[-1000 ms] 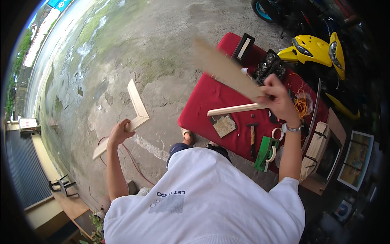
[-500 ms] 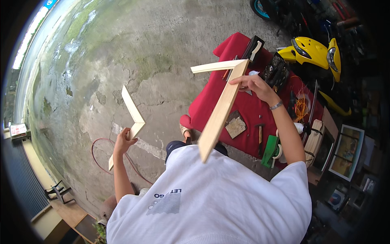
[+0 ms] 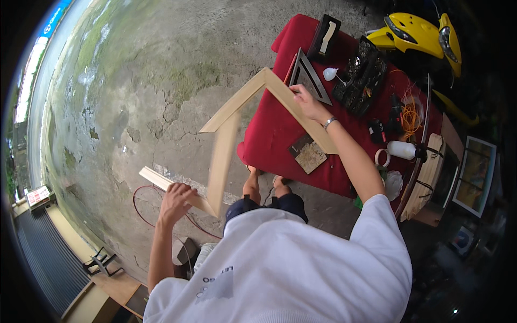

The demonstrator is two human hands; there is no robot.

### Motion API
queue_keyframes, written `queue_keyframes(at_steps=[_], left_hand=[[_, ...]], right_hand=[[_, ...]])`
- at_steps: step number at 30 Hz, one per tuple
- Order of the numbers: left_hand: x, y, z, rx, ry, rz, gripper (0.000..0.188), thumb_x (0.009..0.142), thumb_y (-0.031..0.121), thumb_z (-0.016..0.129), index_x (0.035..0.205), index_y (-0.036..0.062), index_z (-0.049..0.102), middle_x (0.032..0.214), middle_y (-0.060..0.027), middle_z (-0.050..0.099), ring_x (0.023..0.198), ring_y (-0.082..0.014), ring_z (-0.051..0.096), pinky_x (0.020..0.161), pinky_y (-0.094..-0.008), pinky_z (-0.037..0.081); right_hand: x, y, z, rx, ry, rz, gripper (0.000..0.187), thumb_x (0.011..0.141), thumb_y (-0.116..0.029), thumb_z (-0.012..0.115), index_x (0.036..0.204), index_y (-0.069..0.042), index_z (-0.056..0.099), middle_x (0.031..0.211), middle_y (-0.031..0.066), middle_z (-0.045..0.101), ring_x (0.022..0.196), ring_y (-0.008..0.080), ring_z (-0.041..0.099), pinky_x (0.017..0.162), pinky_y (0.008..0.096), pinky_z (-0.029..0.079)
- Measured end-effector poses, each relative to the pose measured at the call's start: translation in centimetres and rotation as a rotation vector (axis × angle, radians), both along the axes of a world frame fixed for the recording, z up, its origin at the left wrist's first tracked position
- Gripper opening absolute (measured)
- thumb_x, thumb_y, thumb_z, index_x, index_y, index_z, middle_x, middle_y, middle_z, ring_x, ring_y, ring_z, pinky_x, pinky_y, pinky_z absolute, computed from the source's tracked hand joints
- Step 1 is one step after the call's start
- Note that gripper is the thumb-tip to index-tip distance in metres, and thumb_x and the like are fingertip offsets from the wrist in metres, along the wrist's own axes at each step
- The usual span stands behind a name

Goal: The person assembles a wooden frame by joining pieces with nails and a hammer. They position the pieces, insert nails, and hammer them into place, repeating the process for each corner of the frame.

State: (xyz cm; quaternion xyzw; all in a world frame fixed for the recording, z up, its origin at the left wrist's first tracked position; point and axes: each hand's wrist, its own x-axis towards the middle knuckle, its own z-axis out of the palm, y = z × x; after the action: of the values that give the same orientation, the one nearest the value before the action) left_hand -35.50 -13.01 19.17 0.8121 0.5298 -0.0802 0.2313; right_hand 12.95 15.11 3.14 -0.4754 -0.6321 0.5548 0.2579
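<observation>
My left hand (image 3: pixel 175 203) is closed round one arm of an L-shaped pale wooden frame half (image 3: pixel 222 167). Its other arm, a little blurred, rises to meet the end of a second L-shaped frame half (image 3: pixel 236 102); whether the two ends touch or only overlap in view, I cannot tell. Fingers of my right hand (image 3: pixel 308 102) grip the long arm of that second half, whose mitred corner points away from me. Both halves are held in the air, the right one partly over a table with a red cloth (image 3: pixel 264 140).
On the cloth lie a metal triangle square (image 3: pixel 322 92), a small white bottle (image 3: pixel 329 74), a black tool case (image 3: pixel 360 78), a stained square board (image 3: pixel 308 154), a tape roll (image 3: pixel 382 157) and orange cord (image 3: pixel 411 123). A yellow scooter (image 3: pixel 412 28) stands beyond. A thin red hose (image 3: pixel 135 207) loops over the concrete.
Both frame halves have turned and come closer together. The left half swung round toward the middle; the right half moved left, its corner now pointing away from me. My view has shifted slightly.
</observation>
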Motion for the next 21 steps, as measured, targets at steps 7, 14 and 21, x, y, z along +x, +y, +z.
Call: queue_keyframes(at_steps=[7,14,21], left_hand=[[10.2,0.1,-3.8,-0.046,-0.029,-0.379,0.045,0.087,0.014,0.066,0.131,0.0228,0.069,0.105,0.0025,0.063,0.108,-0.0167,0.061,0.103,-0.0360,0.046],[14.9,0.4,-11.4,-0.014,-0.035,-0.469,0.052,0.088,0.013,0.065,0.138,0.0243,0.065,0.105,0.0035,0.059,0.107,-0.0160,0.060,0.104,-0.0336,0.046],[14.7,0.5,-13.1,0.084,-0.096,-0.460,0.057,0.084,0.013,0.066,0.139,0.0270,0.066,0.107,0.0020,0.059,0.105,-0.0178,0.062,0.103,-0.0383,0.051]], right_hand=[[-1.0,-1.5,-5.9,0.280,-0.138,0.096,0.034,0.107,-0.005,0.048,0.141,-0.002,0.043,0.131,0.0192,0.060,0.126,0.0319,0.060,0.108,0.0412,0.046],[-2.0,-2.2,-4.0,0.437,-0.147,0.034,0.033,0.103,-0.005,0.053,0.135,0.001,0.047,0.121,0.0290,0.065,0.114,0.0464,0.063,0.097,0.0516,0.050],[-2.3,-3.8,-6.2,0.324,-0.060,-0.042,0.032,0.107,-0.008,0.049,0.138,-0.005,0.049,0.117,0.0238,0.069,0.110,0.0442,0.066,0.092,0.0511,0.053]])
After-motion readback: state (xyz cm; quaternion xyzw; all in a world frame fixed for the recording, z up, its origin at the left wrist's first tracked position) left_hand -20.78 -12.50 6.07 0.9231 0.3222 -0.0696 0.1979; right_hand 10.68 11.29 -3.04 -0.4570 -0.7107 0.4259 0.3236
